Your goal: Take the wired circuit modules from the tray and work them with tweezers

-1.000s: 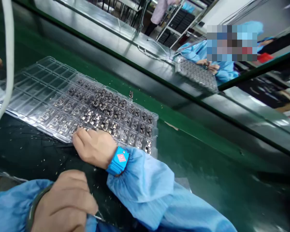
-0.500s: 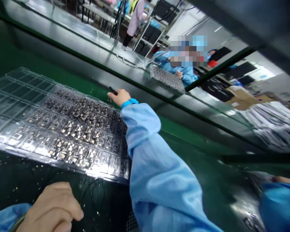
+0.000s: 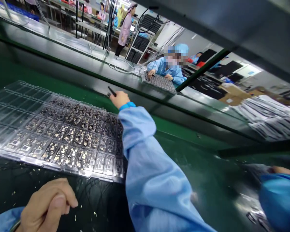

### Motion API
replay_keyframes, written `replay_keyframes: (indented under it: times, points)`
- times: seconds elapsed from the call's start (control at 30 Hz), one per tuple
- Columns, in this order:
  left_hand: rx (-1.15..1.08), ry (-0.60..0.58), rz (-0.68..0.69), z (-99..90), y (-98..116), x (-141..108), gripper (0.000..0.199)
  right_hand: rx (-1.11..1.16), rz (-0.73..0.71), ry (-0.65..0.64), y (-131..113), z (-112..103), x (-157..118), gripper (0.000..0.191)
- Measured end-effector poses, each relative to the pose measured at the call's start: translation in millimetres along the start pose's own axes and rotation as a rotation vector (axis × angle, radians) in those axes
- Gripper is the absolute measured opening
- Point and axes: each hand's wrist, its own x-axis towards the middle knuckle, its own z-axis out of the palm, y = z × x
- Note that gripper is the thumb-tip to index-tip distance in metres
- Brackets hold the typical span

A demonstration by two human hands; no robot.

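My right hand [image 3: 120, 99] reaches over the far edge of a clear plastic tray [image 3: 105, 179], its fingers wrapped round a slim black pen-shaped tool [image 3: 112, 91]. A small dark piece [image 3: 108, 95] shows at the fingertips, too small to make out. Many compartments of the tray hold small dark circuit boards [image 3: 62, 154] with gold and silver parts; those at its left end are bare. My left hand [image 3: 49, 203] is curled closed in front of the tray's near edge, thumb against the fingers, with nothing seen in it.
Tiny bright scraps [image 3: 95, 213] litter the green bench [image 3: 178, 154]. A metal ledge [image 3: 87, 72] runs behind. Across it a co-worker [image 3: 170, 66] handles another tray [image 3: 159, 83]. A blue sleeve [image 3: 279, 196] lies at the right edge, and a white stack [image 3: 275, 117] stands beyond.
The camera view has shifted and is sharper. My left hand has turned so the thumb shows against the fingers. My right hand stays at the tray's far edge with the black tool.
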Motion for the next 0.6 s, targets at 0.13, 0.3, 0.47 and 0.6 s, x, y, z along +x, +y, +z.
replay_keyframes:
  times: [0.13, 0.3, 0.47, 0.6]
  points:
    - [-0.112, 0.001, -0.027, 7.4, 0.8, 5.5, 0.022, 0.114, -0.067, 0.042, 21.0, -46.7, -57.9, 0.033]
    - [-0.120, -0.068, -0.155, 21.9, 5.8, 7.5, 0.018, 0.549, -0.245, -0.129, 32.0, -64.6, -171.3, 0.033]
    - [-0.367, -0.118, -0.562, 45.6, 19.1, 15.6, 0.016, 0.709, -0.148, -0.294, 30.4, -42.3, -258.5, 0.026]
    - [-0.525, -0.131, -0.664, 60.7, 26.7, 24.6, 0.017, 0.761, -0.091, -0.327, 30.5, -21.2, -293.4, 0.024]
